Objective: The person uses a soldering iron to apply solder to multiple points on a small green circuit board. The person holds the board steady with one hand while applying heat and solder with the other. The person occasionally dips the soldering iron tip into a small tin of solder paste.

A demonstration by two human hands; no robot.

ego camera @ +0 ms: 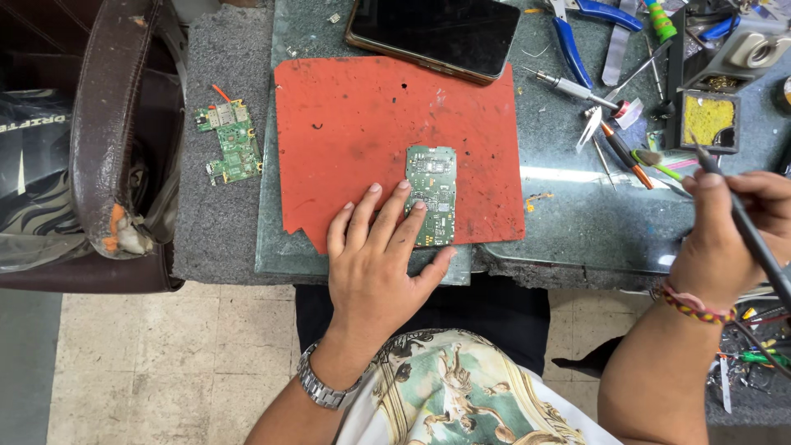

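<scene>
We see the left hand (381, 262) pinning a thin, rigid, fragile-looking circuit board (432, 194) on the red mat (354, 132), fingers spread flat; best gripped by its edges. Right hand (729, 235) fingers clench a soldering iron (746, 231).

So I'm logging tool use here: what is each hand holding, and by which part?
The right hand grips a dark soldering iron around its handle, tip up. The left hand grips nothing; its fingers press the green circuit board onto the red mat.

Left hand (381, 255) flat, fingers spread (palm down), right hand (725, 239) fisted, raised
</scene>
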